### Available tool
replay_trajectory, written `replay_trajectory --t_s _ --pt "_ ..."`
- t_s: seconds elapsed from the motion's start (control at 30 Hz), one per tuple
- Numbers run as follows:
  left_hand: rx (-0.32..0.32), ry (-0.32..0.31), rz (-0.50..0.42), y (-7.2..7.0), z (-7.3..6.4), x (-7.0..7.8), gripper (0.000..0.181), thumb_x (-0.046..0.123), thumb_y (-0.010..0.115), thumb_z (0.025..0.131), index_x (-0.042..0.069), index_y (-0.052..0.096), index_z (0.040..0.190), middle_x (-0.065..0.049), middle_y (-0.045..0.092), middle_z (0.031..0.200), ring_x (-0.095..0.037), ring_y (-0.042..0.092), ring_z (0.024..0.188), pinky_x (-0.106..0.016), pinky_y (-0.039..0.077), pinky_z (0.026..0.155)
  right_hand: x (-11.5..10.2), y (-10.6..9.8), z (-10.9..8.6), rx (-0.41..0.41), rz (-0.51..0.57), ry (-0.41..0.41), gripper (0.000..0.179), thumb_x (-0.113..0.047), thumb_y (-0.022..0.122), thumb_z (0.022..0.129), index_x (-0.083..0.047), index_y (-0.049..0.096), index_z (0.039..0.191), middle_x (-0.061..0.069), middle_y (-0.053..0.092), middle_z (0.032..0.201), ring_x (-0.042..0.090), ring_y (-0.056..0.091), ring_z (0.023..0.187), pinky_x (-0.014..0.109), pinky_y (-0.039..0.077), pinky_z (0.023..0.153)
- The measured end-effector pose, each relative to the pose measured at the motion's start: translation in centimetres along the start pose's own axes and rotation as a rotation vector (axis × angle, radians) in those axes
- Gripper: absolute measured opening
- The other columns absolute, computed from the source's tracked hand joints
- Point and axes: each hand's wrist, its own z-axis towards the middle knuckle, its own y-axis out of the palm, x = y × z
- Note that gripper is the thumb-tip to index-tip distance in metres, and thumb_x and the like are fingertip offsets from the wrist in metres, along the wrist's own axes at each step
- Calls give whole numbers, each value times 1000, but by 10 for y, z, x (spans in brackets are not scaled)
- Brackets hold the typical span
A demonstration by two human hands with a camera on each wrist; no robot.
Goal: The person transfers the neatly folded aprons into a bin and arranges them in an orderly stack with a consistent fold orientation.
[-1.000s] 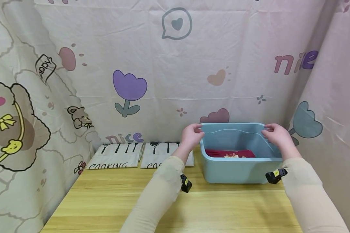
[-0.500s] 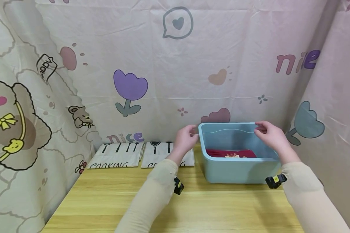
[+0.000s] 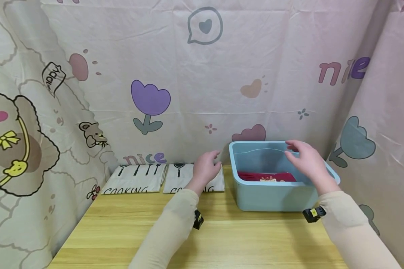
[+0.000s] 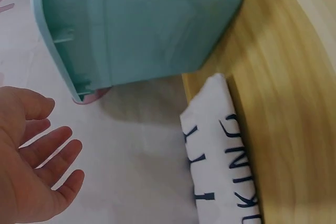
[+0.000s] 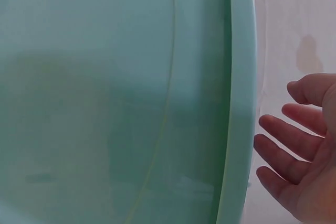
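A light blue plastic bin [image 3: 276,196] stands at the right rear of the wooden table. Inside it lies a dark red folded cloth [image 3: 286,177] with a pale print. My left hand [image 3: 204,170] hovers over the right one of two folded white cloths, apart from the bin; the left wrist view shows its fingers [image 4: 55,153] loosely spread and holding nothing. My right hand [image 3: 304,160] is above the bin's right part, also holding nothing. In the right wrist view its relaxed fingers [image 5: 289,145] appear beside the bin's rim [image 5: 241,103]; whether they touch it I cannot tell.
Two folded white cloths with black utensil prints and "COOKING" lettering, a left cloth [image 3: 132,179] and a right cloth [image 3: 178,179], lie along the table's rear. A printed curtain [image 3: 188,82] hangs behind and at both sides. Bare wood tabletop [image 3: 242,243] lies in front.
Both hands have come off the bin's rim. The left hand has moved left and slightly down, the right hand inward to the left. The bin and cloths stay in place.
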Motion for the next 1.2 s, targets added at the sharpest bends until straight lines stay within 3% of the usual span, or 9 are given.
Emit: replay_trajectory --t_s 0.2,0.57,0.73,0.97,1.2 --pt "7 53 120 5 -7 -14 40 19 68 93 12 64 131 -7 67 124 -28 62 112 -48 50 91 -8 9 -2 25 -39 -50 50 -16 65 95 3 50 138 28 56 130 47 50 120 65 40 98" --pt "-9 47 221 19 -22 -48 43 22 69 92 17 63 134 -7 66 125 -32 61 113 -53 48 91 -25 20 -7 84 -85 -133 49 -14 68 92 1 53 137 25 56 133 46 46 124 65 36 102" --pt "-30 20 253 24 -29 -62 39 23 71 92 12 65 129 -9 66 125 -33 61 112 -54 48 89 -34 26 -10 123 -84 -193 47 -12 70 91 0 56 134 24 58 131 45 49 122 63 37 101" --pt "-115 -64 256 31 -39 -81 40 26 70 93 14 64 131 -11 63 129 -35 56 117 -54 44 96 -48 36 -15 160 -81 -291 45 -10 72 88 -1 60 131 22 62 127 43 54 116 61 41 97" --pt "-125 -124 284 37 -46 -100 37 26 68 94 15 66 129 -11 62 130 -35 57 116 -56 45 93 -56 46 -18 172 -57 -350 42 -10 72 88 -2 62 128 19 64 124 41 55 115 60 41 98"
